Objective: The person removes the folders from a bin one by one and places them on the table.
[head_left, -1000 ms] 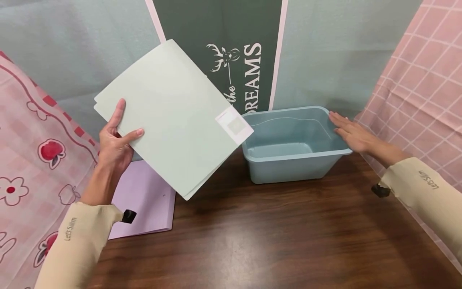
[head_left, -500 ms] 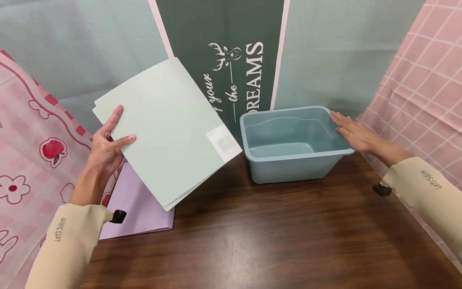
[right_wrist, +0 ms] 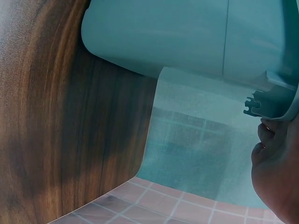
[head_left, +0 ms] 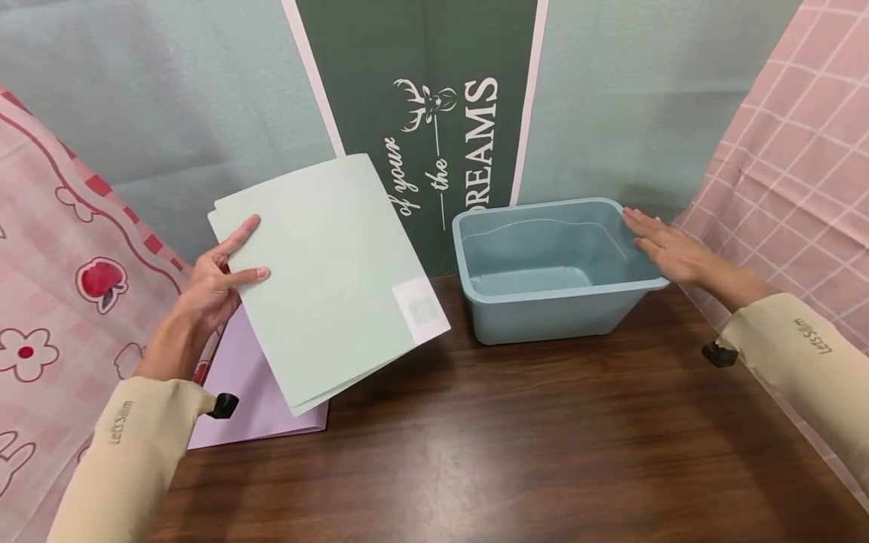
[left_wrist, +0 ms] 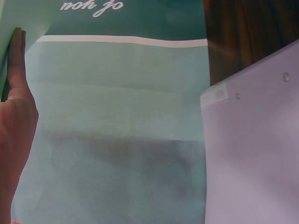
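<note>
In the head view my left hand [head_left: 207, 290] pinches the left edge of a pale green file folder [head_left: 326, 279], thumb on its front face. The folder is held up and tilted, with a white label [head_left: 421, 309] at its lower right corner. Below and behind it lies a lilac folder [head_left: 234, 392], partly covered; the left wrist view shows metal studs on that lilac folder [left_wrist: 257, 135]. To the right stands a blue-grey plastic bin [head_left: 543, 320] with nothing inside. My right hand [head_left: 668, 249] rests on the bin's right rim, fingers straight.
A dark wood table [head_left: 475, 452] carries everything. Behind it hangs a grey-green cloth [head_left: 631, 98] with a dark printed panel [head_left: 421, 45]. Pink patterned cloth [head_left: 61, 249] borders the left, and pink checked cloth [head_left: 781, 188] the right.
The green folder has come down and turned more upright in my left hand, uncovering more of the printed panel. My right hand stays on the bin's rim.
</note>
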`<state>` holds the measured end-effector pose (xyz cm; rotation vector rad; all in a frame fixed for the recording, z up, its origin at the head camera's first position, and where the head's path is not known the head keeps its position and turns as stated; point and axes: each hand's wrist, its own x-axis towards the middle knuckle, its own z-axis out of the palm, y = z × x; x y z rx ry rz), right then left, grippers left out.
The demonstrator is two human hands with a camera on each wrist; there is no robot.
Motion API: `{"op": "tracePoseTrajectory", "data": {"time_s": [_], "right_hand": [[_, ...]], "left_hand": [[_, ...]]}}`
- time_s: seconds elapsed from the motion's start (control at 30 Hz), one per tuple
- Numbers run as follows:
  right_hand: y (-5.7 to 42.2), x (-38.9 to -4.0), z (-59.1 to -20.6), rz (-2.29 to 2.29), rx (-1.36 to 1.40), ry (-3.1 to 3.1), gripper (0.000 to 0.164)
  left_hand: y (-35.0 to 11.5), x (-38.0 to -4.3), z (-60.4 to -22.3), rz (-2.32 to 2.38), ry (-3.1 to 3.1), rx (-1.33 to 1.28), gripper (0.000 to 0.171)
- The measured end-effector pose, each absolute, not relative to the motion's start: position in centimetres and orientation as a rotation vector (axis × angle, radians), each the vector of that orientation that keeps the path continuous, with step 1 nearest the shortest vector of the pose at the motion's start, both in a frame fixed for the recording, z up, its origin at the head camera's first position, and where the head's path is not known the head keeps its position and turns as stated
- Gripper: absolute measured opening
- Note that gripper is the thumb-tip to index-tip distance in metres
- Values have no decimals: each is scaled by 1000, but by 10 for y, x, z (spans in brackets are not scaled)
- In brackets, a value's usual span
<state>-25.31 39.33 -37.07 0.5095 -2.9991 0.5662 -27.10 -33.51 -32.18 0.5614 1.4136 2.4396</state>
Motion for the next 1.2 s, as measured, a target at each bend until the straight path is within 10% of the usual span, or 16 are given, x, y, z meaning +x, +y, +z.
{"op": "tracePoseTrajectory", "data": {"time_s": [1.2], "right_hand": [[395,-253,-371,544,500,-3018,58]], "left_hand": [[-290,-325,-398,1854,1857,389,85]]}}
